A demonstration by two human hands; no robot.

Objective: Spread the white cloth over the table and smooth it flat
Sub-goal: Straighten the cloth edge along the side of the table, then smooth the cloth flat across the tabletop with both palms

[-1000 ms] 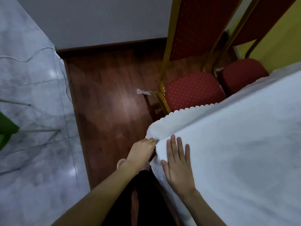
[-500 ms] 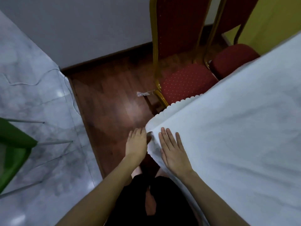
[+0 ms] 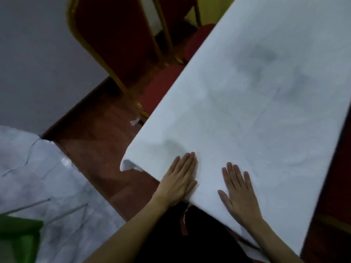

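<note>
The white cloth (image 3: 247,95) covers the table and fills the right half of the view. Its near left corner (image 3: 129,164) hangs over the table corner and curls under. My left hand (image 3: 180,179) lies flat, palm down, on the cloth at the near edge, fingers together and pointing away from me. My right hand (image 3: 238,190) rests flat on the cloth to its right, fingers slightly apart. Neither hand holds anything. A low bump in the cloth (image 3: 171,145) sits just beyond my left fingertips.
Two red chairs with gold frames, the nearer one (image 3: 117,40) and the farther one (image 3: 197,40), stand close against the table's far left side. Red-brown wooden floor (image 3: 95,149) runs left of the table, with grey marble floor (image 3: 38,177) beyond. A green object (image 3: 17,234) sits bottom left.
Both hands have moved from the cloth's corner onto the table top, right along the near edge. The left hand, formerly at the hanging corner, now lies flat on the cloth. The view swung right.
</note>
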